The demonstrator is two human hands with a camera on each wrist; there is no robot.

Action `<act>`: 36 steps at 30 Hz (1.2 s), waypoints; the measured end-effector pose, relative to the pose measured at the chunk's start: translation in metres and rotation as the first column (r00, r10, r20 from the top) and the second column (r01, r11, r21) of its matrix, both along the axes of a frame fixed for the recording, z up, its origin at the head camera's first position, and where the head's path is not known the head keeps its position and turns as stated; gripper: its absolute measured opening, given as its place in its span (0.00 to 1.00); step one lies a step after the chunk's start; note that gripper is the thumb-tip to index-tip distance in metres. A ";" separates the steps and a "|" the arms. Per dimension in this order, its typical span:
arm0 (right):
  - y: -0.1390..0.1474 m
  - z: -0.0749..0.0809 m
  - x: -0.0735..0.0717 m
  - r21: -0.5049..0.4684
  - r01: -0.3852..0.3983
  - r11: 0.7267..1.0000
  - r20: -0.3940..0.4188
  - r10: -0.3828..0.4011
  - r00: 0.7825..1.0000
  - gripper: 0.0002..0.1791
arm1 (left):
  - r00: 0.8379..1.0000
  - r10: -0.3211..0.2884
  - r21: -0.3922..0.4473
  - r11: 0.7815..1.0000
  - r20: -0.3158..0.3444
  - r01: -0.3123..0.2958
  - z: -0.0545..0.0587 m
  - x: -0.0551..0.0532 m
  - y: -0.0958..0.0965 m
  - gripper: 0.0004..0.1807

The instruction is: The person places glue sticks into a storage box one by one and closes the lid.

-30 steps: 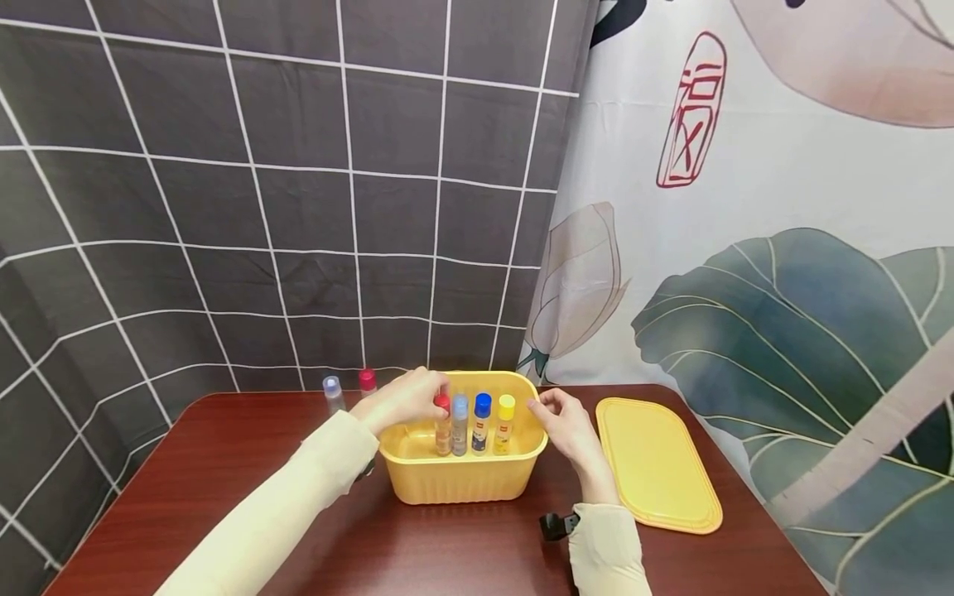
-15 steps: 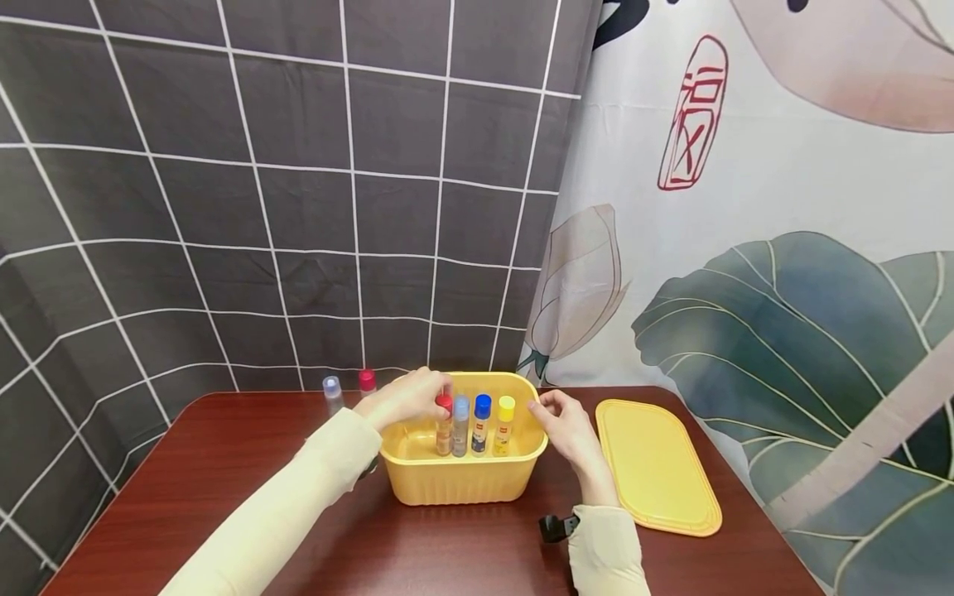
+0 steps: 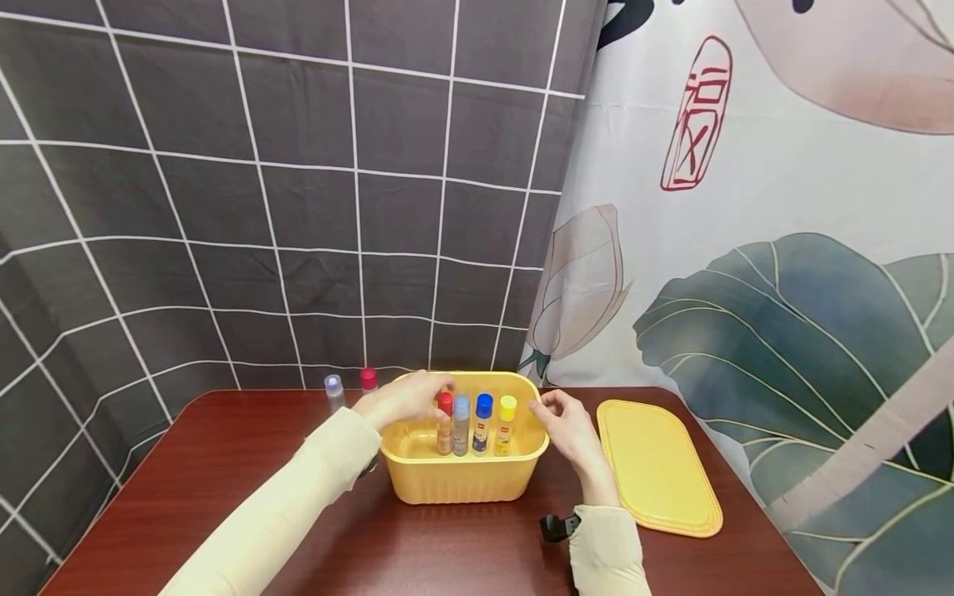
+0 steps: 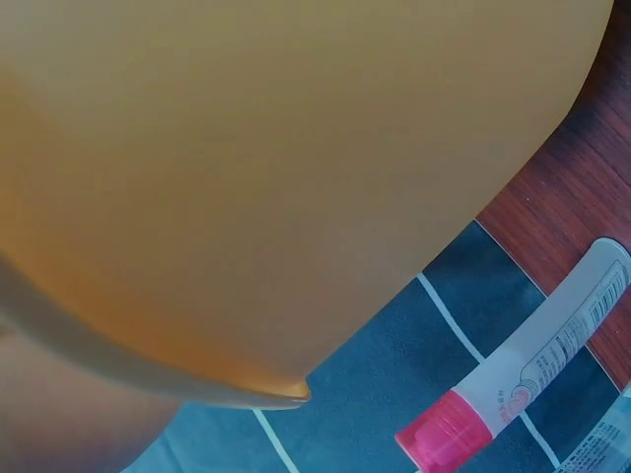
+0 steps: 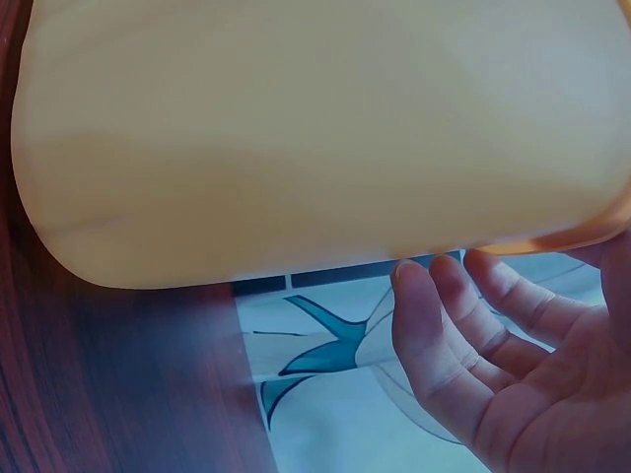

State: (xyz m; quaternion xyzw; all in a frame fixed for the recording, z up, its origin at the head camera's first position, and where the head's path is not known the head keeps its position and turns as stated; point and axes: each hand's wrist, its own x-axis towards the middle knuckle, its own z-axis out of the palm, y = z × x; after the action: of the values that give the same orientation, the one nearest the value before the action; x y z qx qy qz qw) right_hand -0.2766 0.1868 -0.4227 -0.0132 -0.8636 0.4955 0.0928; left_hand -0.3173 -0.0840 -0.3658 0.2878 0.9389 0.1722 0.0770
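My left hand reaches over the left side of the bin and, thumb and fingers drawn together, pinches the red tube near its cap. That tube stands inside the bin, leftmost in a row of four; the pale blue tube is just beside it, then the blue tube and the yellow tube, all upright with caps up. My right hand is at the bin's right end, thumb at the rim and fingers bent along the outside wall, so I hold that edge between them; how firmly, I cannot tell. The bin rests on the table. Beyond my left wrist stand a pink-capped tube and a clear tube, both partly hidden in the head view. The yellow lid lies flat to my right. A gray curtain hangs behind, a floral curtain beside it.
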 end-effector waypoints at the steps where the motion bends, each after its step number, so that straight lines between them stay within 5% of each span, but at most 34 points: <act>1: 0.000 0.000 0.000 -0.001 0.000 1.000 0.000 0.000 1.000 0.12 | 1.000 0.003 0.002 1.000 0.002 -0.003 0.000 0.000 0.000 0.28; 6: 0.000 -0.001 0.000 -0.007 -0.003 1.000 0.002 0.003 1.000 0.12 | 0.999 0.034 0.043 0.998 0.038 -0.036 -0.002 0.003 -0.004 0.38; 11: 0.000 -0.002 0.000 -0.009 -0.006 1.000 0.001 0.006 1.000 0.12 | 0.998 0.056 0.099 0.993 0.033 -0.059 0.003 0.007 -0.013 0.38; 19: 0.000 -0.001 0.000 -0.008 -0.009 1.000 -0.008 0.009 1.000 0.12 | 0.989 0.066 0.171 0.984 -0.133 -0.043 0.020 0.010 -0.044 0.30; 28: 0.001 0.001 0.000 -0.008 -0.011 1.000 -0.008 0.011 1.000 0.12 | 0.951 0.205 0.213 0.964 -0.230 -0.156 0.020 0.008 -0.079 0.27; 36: 0.000 0.001 0.000 -0.010 -0.010 1.000 -0.002 0.010 1.000 0.12 | 0.884 0.338 0.302 0.922 -0.323 -0.243 0.002 0.002 -0.108 0.23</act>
State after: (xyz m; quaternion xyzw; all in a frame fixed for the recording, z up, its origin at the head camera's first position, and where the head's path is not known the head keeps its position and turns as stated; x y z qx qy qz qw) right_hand -0.2769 0.1873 -0.4221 -0.0089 -0.8611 0.5000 0.0913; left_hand -0.3155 -0.1916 -0.3634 0.1773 0.9393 0.2432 -0.1649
